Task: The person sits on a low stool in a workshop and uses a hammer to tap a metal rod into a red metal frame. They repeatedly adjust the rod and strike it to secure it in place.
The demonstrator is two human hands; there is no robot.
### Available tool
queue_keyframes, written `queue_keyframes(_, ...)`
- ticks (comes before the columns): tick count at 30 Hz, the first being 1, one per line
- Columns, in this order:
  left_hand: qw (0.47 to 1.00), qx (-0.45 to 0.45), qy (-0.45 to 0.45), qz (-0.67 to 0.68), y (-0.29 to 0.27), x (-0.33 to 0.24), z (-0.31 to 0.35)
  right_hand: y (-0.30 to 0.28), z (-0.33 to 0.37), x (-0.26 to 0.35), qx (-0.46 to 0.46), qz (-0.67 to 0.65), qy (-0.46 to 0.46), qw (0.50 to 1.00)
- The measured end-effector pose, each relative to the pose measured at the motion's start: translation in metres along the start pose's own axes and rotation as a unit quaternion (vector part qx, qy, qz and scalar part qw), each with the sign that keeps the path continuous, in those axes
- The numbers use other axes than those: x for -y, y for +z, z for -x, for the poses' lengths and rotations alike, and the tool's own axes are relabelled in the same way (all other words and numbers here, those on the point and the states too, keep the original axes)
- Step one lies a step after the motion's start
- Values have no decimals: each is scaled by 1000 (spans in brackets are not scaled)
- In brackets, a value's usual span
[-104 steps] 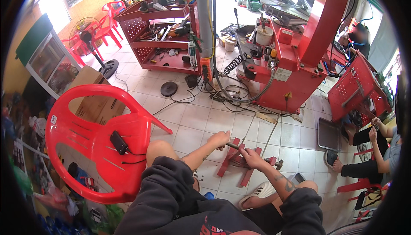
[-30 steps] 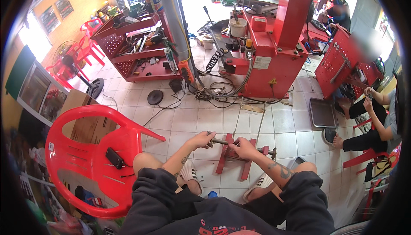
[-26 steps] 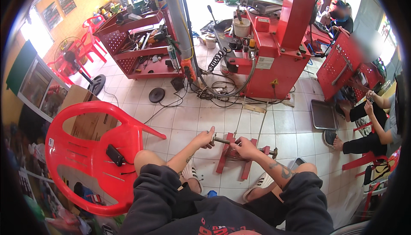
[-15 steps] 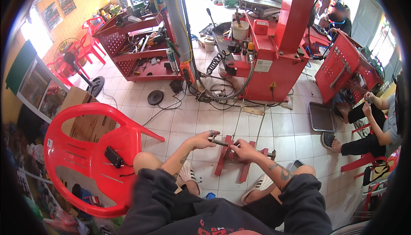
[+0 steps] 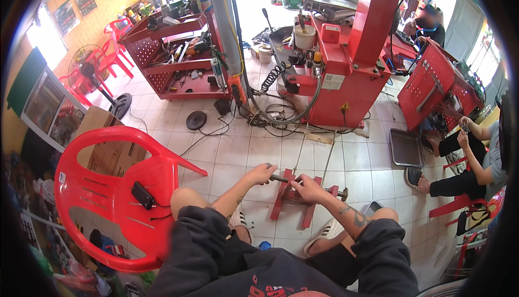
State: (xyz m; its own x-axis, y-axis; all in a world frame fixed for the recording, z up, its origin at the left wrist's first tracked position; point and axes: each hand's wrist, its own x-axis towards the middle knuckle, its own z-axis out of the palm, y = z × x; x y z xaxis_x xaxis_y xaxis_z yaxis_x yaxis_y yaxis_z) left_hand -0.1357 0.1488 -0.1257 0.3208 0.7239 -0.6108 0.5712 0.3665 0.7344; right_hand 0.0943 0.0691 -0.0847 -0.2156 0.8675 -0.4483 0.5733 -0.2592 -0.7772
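Both hands, left hand (image 5: 263, 174) and right hand (image 5: 306, 187), grip metal bar (image 5: 281, 178) over red stand (image 5: 294, 197).

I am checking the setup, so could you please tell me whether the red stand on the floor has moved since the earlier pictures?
No. The red stand sits on the same white floor tiles, in front of the big red machine.

We take this for a vehicle repair workshop — likely tyre work. A big red machine (image 5: 346, 75) with a tall column stands on the tiled floor (image 5: 243, 145), hoses and cables coiled at its base. Behind it we see a red perforated tool trolley (image 5: 178, 54) loaded with tools and cans, and another red cabinet (image 5: 438, 83) to the right. Red plastic chairs (image 5: 116, 189), a pedestal fan (image 5: 89, 72), a cardboard box (image 5: 102, 145) and orange walls round it out — open front, daylight coming in at the top.
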Motion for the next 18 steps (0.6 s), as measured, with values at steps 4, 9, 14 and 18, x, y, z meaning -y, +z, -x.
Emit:
queue_keyframes(4, 975, -193, 110, -32, 24, 22, -14, 0, 4, 7, 4, -8, -5, 1000)
queue_keyframes(9, 969, -234, 52, -65, 32, 2, -5, 3, 1, -11, -8, -4, -3, 1000)
queue_keyframes(14, 986, -142, -76, -29, 11, -18, 12, 3, 4, 6, 10, -8, 1, 1000)
queue_keyframes(18, 988, -149, -34, -36, 22, -20, 10, 4, 4, -10, 0, -15, -18, 1000)
